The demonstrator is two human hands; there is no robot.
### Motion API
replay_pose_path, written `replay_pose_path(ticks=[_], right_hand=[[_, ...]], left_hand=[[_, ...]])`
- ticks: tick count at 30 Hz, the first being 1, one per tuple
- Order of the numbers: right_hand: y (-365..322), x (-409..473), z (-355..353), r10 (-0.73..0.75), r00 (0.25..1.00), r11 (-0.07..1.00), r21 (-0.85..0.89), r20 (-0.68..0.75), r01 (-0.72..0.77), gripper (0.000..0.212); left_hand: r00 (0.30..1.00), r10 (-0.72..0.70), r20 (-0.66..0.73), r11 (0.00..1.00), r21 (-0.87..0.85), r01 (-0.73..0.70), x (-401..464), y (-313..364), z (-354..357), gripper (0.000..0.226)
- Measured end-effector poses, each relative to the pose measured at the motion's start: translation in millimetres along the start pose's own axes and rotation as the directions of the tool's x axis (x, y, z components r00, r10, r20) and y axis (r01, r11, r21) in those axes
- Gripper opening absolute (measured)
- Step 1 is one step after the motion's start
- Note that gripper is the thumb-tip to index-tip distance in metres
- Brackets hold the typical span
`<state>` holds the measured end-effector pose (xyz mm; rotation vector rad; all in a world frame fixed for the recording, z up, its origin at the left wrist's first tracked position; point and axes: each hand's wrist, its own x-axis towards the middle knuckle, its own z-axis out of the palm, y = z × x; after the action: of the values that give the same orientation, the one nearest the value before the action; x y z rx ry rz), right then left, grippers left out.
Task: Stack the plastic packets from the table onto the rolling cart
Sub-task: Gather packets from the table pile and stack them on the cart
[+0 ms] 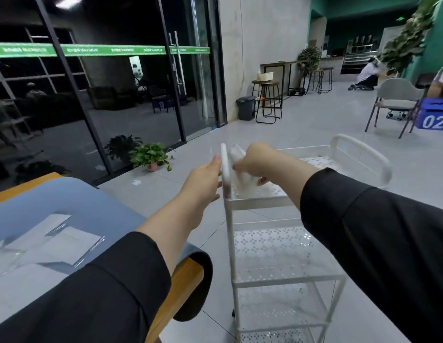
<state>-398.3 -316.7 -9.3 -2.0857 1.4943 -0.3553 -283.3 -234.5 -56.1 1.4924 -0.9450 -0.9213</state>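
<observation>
Plastic packet (241,169): clear, crinkled, white contents; over near end of rolling cart (284,276) top shelf, pinched in right hand (258,160). Left hand (205,178): fingers straight, touching cart handle (225,169). Further packets (54,241): flat, transparent, on blue-covered table (96,206)

White "02" on the blue crate (434,114) – green door-strip lettering too blurred
</observation>
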Motion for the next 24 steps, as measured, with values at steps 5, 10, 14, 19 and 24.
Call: replay_pose_path(ticks=[5, 10, 14, 19, 24], right_hand=[[12, -3, 3, 0.052, 0.998, 0.881, 0.469, 0.042, -0.066, 0.040], [23, -3, 6, -0.019, 0.998, 0.789, 0.615, 0.054, -0.018, 0.035], [26, 1, 14, -0.053, 0.997, 0.795, 0.607, 0.049, 0.013, 0.032], [27, 4, 20, -0.072, 0.997, 0.808, 0.585, -0.017, 0.068, 0.031], [31, 0, 22, -0.094, 0.992, 0.818, 0.561, -0.080, 0.123, 0.029]], left_hand=[[1.000, -0.014, 0.005, 0.999, -0.029, 0.014, 5, -5, -2, 0.048], [0.999, -0.030, 0.025, 1.000, -0.005, 0.030, 8, -9, 0, 0.058], [0.999, -0.037, 0.032, 0.999, -0.012, 0.038, 11, -8, 5, 0.061], [0.997, -0.069, 0.034, 0.995, -0.076, 0.072, 17, -2, 6, 0.061], [0.997, -0.063, 0.047, 0.986, -0.153, 0.070, 13, -10, -1, 0.048]])
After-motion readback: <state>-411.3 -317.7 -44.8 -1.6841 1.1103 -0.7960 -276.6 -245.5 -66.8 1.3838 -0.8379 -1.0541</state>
